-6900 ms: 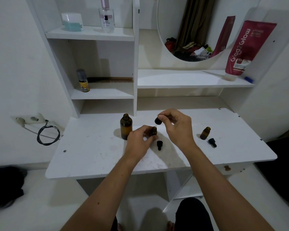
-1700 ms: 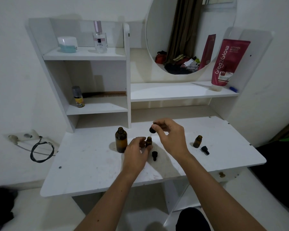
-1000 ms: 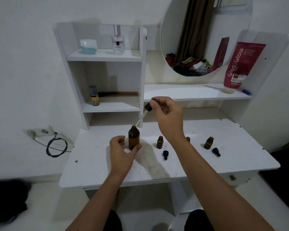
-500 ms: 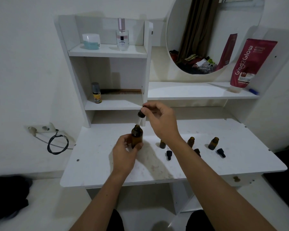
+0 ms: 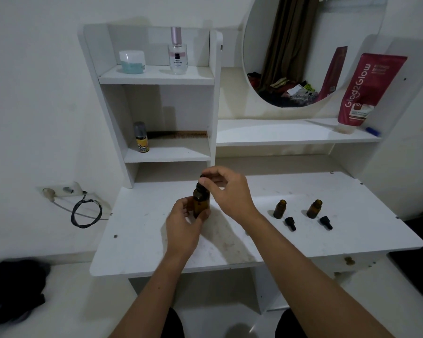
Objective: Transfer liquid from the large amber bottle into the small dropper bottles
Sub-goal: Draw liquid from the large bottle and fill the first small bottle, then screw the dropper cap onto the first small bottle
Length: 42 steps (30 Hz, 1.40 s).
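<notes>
The large amber bottle [image 5: 200, 201] stands on the white desk [image 5: 352, 240], with my left hand [image 5: 185, 222] wrapped around its lower body. Over its mouth, my right hand [image 5: 226, 189] pinches the black bulb of a dropper [image 5: 202, 176]; the glass tube is hidden inside the neck. To the right stand two small open amber dropper bottles [image 5: 279, 209] [image 5: 314, 209], each with a black dropper cap [image 5: 290, 223] [image 5: 325, 222] lying in front of it. My right forearm hides any other small bottle.
Behind the desk stands a white shelf unit [image 5: 156, 76] with a jar, a perfume bottle, a small spray can [image 5: 141, 140] and a comb. A red tube [image 5: 369, 89] leans beside the round mirror. A wall socket and looped cable [image 5: 86, 213] are at the left.
My right hand has lowered the dropper down into the large bottle's neck, so the glass tube no longer shows. My left hand keeps its hold on the bottle. The camera has shifted slightly.
</notes>
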Available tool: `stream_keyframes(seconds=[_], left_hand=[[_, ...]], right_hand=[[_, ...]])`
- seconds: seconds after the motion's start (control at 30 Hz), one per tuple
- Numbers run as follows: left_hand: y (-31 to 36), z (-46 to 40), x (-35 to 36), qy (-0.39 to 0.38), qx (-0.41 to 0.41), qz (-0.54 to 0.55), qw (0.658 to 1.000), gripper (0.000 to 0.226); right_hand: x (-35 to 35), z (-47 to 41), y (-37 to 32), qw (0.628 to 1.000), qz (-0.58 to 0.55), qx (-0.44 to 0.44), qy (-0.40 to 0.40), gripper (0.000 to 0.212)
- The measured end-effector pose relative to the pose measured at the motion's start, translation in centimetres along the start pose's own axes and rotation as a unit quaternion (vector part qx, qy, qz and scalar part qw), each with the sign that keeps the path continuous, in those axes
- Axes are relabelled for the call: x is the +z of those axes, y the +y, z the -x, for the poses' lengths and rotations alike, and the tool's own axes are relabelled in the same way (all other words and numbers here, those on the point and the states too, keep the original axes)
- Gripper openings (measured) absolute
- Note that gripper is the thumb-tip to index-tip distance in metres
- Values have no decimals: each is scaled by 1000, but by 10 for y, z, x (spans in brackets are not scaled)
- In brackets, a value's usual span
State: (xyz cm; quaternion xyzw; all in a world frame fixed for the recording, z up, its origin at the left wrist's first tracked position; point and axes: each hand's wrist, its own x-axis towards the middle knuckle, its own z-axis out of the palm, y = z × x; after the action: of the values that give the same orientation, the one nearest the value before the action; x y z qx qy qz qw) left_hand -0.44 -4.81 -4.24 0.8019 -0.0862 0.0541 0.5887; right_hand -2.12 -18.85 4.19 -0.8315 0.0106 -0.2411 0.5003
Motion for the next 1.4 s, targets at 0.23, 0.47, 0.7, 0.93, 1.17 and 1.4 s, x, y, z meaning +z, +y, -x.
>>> stream_keyframes(seconds=[0.23, 0.47, 0.7, 0.93, 1.17, 1.4], left_hand=[[5, 4, -1, -1, -14, 8, 1000, 68], [13, 29, -3, 53, -16, 46, 997, 65], [21, 44, 8, -44, 35, 24, 998, 24], [26, 37, 44, -125, 58, 2, 990, 59], [25, 18, 65, -149, 75, -23, 986, 64], [25, 7, 70, -135, 92, -28, 986, 45]], right_hand=[[-18, 12, 0, 999, -6, -1, 37, 22], [-50, 49, 16, 996, 37, 15, 84, 18], [-63, 99, 48, 979, 100, 101, 145, 13], [-39, 118, 57, 950, 227, 189, 98, 43], [-35, 117, 65, 942, 259, 181, 110, 38], [-33, 121, 74, 947, 255, 142, 136, 25]])
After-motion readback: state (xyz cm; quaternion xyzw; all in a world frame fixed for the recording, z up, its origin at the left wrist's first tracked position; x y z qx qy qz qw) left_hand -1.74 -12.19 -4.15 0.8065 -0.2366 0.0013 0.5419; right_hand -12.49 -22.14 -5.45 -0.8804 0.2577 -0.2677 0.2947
